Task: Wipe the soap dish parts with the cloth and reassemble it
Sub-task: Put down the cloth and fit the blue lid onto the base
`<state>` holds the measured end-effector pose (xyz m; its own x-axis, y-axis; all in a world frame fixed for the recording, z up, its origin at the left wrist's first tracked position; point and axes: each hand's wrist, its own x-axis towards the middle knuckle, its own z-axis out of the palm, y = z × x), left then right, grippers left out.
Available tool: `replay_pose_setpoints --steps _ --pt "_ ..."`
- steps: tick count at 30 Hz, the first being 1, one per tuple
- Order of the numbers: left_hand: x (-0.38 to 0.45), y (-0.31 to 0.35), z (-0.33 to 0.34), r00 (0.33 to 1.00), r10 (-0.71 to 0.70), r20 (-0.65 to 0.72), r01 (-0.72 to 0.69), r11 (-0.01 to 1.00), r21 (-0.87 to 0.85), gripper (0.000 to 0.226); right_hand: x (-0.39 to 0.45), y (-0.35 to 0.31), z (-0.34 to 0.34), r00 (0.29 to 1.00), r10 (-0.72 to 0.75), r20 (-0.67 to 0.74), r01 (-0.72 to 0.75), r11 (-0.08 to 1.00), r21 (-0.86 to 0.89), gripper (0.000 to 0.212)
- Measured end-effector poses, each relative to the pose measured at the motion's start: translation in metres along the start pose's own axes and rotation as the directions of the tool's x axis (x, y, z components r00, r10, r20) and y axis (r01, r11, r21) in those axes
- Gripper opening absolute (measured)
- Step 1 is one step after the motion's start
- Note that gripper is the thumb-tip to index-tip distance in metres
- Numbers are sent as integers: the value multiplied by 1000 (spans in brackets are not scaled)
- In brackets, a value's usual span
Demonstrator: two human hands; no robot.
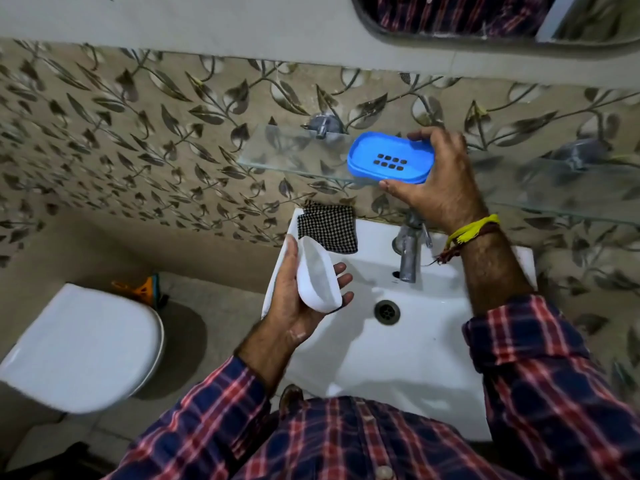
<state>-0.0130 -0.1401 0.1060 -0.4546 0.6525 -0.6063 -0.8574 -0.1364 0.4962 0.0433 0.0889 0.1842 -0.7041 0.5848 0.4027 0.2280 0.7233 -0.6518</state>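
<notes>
A blue soap dish tray (389, 157) with dark drain slots rests on the glass shelf (294, 157). My right hand (436, 181) grips its right end, fingers behind and thumb in front. A white soap dish base (317, 282), tilted on its side, lies in my left hand (294, 296) over the left rim of the sink. The black-and-white checked cloth (327, 226) lies folded on the sink's back left corner, apart from both hands.
A white sink (398, 355) with a drain (387, 311) and a metal tap (408, 254) is below me. A closed toilet (79, 348) stands at the left. A mirror (485, 19) hangs above the tiled wall.
</notes>
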Motion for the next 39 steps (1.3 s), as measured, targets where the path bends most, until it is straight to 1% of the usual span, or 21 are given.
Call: replay_pose_setpoints --steps 2,3,5,6,8,9,10,12,14,15,16,17,19,22,24,26,30,34,39 --pt "-2 5 5 997 76 10 -77 990 120 57 -8 -8 -2 998 7 -65 -4 999 46 69" --pt "-3 9 7 992 122 22 -124 978 166 55 -13 -12 -3 995 15 -101 -7 996 84 68" --pt "-6 17 11 970 235 58 -242 940 240 64 -22 -17 -7 987 39 -158 -5 978 210 70" --pt "-7 21 13 951 296 87 -309 912 271 65 -27 -19 -10 984 69 -167 -15 953 303 72" --pt "-7 31 15 899 411 150 -437 842 316 58 -41 -25 -18 979 149 -139 -61 866 496 77" --pt "-8 37 17 879 443 177 -477 815 330 59 -49 -29 -21 974 189 -123 -87 818 568 77" --pt "-8 42 19 868 457 194 -496 801 335 62 -56 -30 -24 967 231 -107 -112 763 636 76" --pt "-9 49 22 869 445 216 -494 806 326 72 -70 -35 -28 953 293 -78 -133 635 761 78" --pt "-8 53 24 863 433 260 -502 793 345 78 -80 -38 -32 948 314 -52 -128 524 842 84" --pt "-7 55 25 854 434 285 -516 777 361 82 -84 -40 -33 948 316 -39 -129 494 860 83" --pt "-7 55 26 844 432 317 -530 760 377 86 -88 -42 -34 950 313 -25 -136 483 865 82" --pt "-7 56 27 836 422 349 -540 746 390 88 -92 -44 -33 952 305 -12 -148 495 857 80" --pt "-4 57 27 814 415 408 -572 696 433 85 -98 -47 -25 950 312 12 -188 542 819 77" --pt "-2 57 29 759 419 498 -648 563 513 85 -105 -53 -9 940 332 74 -260 561 786 71" --pt "-1 56 31 713 409 569 -699 478 533 91 -109 -56 -2 935 334 118 -304 586 751 70" --pt "0 54 35 687 385 617 -724 440 531 97 -111 -55 -1 927 340 156 -343 605 719 69" --pt "-3 48 40 703 332 629 -701 474 533 89 -116 -52 7 918 360 164 -365 612 702 68" --pt "-4 41 43 725 299 621 -672 507 540 65 -119 -51 10 915 372 156 -370 620 692 70" --pt "-5 36 45 721 290 630 -675 499 544 56 -119 -49 9 916 368 159 -372 632 680 71"
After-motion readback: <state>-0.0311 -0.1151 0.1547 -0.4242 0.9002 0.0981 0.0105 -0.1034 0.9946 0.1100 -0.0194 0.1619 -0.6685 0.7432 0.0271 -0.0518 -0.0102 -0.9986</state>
